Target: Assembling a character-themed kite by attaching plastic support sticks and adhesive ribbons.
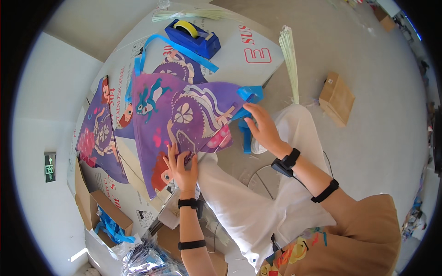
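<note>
A purple sheet of thin kite-like material, printed with a cartoon princess and a blue lizard-like creature, lies in front of me on the cardboard-covered table. My left hand rests on its near edge, fingers spread over the print. At the sheet's right-hand tip, a shiny blue ribbon is bunched and hangs down beside my leg. My right hand reaches that tip with fingers apart, the fingertips at the ribbon; no firm grip shows.
A blue tape dispenser with yellow tape stands at the back. Another purple printed sheet lies at the left. A cardboard box holds blue ribbons. Pale thin sticks stand bundled beyond my knee; a brown box sits on the floor.
</note>
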The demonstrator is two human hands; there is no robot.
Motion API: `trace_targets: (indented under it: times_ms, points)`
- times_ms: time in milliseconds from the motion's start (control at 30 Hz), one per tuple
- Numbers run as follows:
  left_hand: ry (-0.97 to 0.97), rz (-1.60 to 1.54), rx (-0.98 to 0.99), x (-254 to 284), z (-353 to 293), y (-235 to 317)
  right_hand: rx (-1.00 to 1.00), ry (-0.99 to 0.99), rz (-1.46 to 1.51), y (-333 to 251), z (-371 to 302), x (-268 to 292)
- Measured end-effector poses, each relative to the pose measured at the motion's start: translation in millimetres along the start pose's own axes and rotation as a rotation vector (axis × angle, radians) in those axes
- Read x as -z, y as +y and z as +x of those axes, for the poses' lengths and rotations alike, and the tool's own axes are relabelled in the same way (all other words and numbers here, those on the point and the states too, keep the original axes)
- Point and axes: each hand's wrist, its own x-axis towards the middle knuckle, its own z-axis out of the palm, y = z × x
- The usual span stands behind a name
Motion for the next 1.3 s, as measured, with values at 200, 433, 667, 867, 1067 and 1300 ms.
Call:
trace_targets:
  times_ms: [200,433,667,867,1067,1300]
  points:
    - [-0.093,0.276,-0.361,18.8,17.1,19.8,-0.727,-0.322,1.064,-12.7,-17.2,-2.0]
    - [-0.083,0.370,-0.453,24.0,31.1,24.3,-0.982,-0.329,1.507,-54.1,-7.1,-37.2]
    - [0.075,0.421,-0.405,53.4,38.7,34.9,-1.016,-0.010,1.808,-46.2,63.8,-45.4]
    - [0.136,0.433,-0.374,58.4,39.9,21.9,-0.926,0.299,1.727,-6.9,120.0,-4.2]
    - [0.051,0.416,-0.282,48.4,25.1,6.8,-0.809,0.339,1.813,48.4,158.6,48.5]
    - [0.051,0.392,-0.274,30.8,19.2,10.8,-0.396,0.144,1.967,158.2,203.5,179.8]
